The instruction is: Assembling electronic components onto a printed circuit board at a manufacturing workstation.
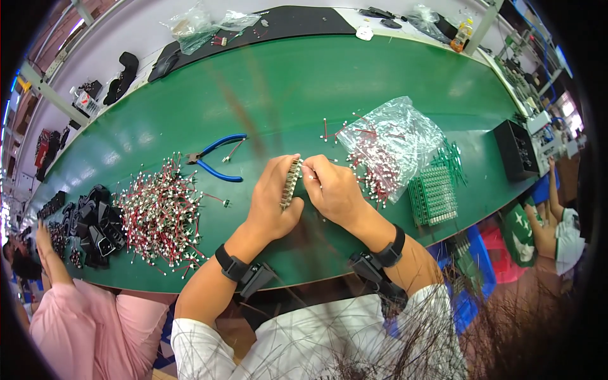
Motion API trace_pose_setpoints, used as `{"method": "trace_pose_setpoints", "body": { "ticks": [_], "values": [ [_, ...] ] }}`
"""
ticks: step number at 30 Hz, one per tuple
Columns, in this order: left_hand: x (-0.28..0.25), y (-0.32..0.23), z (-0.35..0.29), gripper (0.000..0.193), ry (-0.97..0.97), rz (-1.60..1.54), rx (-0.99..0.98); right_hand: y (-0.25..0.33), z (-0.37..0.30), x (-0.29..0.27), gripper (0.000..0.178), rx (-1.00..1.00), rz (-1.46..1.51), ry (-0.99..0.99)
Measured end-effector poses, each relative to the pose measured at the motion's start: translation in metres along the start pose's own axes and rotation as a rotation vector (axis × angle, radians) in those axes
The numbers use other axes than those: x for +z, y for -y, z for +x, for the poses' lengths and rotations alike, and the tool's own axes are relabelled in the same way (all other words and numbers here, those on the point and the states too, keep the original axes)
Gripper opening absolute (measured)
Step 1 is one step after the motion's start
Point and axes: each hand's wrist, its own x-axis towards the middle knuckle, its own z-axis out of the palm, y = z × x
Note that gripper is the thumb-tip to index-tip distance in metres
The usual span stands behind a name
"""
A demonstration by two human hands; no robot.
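Note:
My left hand (267, 197) is closed around a narrow circuit board panel (291, 182), held on edge with its row of small pale parts facing right. Against the panel's upper right side, my right hand (332, 190) has its thumb and forefinger pinched together. Whatever sits in that pinch is too small to make out. Left of my hands lie blue-handled pliers (201, 156) with spread handles, and a large heap of red-wired white connectors (161, 212). To the right, a clear plastic bag (411, 130) holds more such connectors, beside a stack of green circuit board panels (434, 197).
Thin green strips (451, 159) lie behind the stack. A black bin (516, 151) stands at the right edge of the green table (304, 76). Black devices (95, 221) are piled at left, near a person in pink (82, 323). A bottle (462, 35) stands far back.

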Motion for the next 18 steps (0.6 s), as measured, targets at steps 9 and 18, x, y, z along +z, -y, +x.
{"method": "trace_pose_setpoints", "body": {
  "ticks": [9, 18],
  "values": [
    [-0.002, -0.001, 0.001, 0.066, 0.013, 0.049, 0.038, -0.002, 0.001, -0.004, 0.009, -0.018, 0.029, -0.023],
    [-0.004, -0.003, -0.002, 0.065, 0.061, 0.103, 0.030, -0.001, -0.001, -0.008, 0.014, 0.025, -0.028, 0.048]
  ]
}}
